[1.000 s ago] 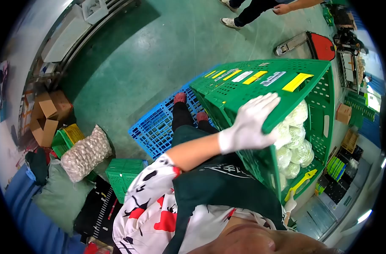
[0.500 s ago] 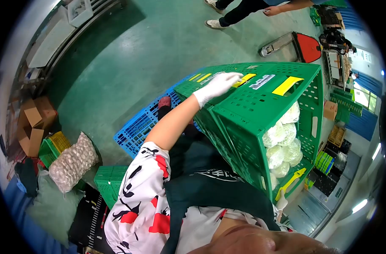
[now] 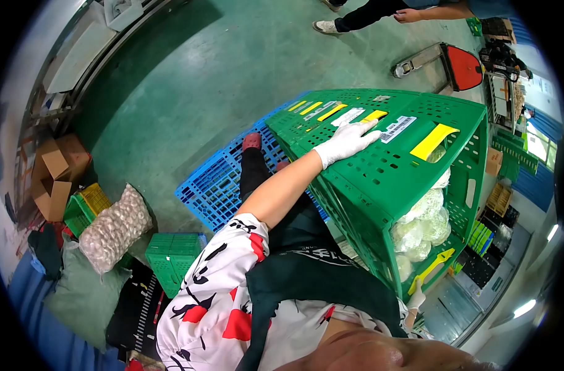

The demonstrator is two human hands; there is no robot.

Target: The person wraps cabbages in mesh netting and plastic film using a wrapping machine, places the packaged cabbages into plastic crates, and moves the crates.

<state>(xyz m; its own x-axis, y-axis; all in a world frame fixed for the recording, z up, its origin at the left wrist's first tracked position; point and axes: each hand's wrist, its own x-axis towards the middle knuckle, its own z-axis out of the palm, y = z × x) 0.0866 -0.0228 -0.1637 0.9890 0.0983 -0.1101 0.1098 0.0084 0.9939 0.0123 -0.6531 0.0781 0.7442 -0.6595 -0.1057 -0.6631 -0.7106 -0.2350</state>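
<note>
A tall stack of green plastic crates (image 3: pixel 356 185) stands close in front of my body. Round, pale green vegetables (image 3: pixel 421 229) in clear wrap or netting show inside the top crate, looking like cabbages. My left hand (image 3: pixel 347 143), in a white glove, lies with fingers stretched out on the stack's side, fingertips by a yellow handle (image 3: pixel 374 115) and a white label (image 3: pixel 398 128). At the opposite side, my right hand (image 3: pixel 416 299), also gloved, is beside the top crate's yellow handle (image 3: pixel 431 271); its fingers are mostly hidden.
A blue pallet (image 3: pixel 211 188) lies by the stack, my red shoe (image 3: pixel 251 141) over it. At left are a mesh sack (image 3: pixel 116 230), cardboard boxes (image 3: pixel 58 167) and a small green crate (image 3: pixel 170 256). Beyond stand a red pallet jack (image 3: pixel 461 67) and another person (image 3: pixel 374 15).
My left hand has slid along the crates' side toward the top crate, its fingers now flatter. The view has shifted slightly, and the other person has moved right.
</note>
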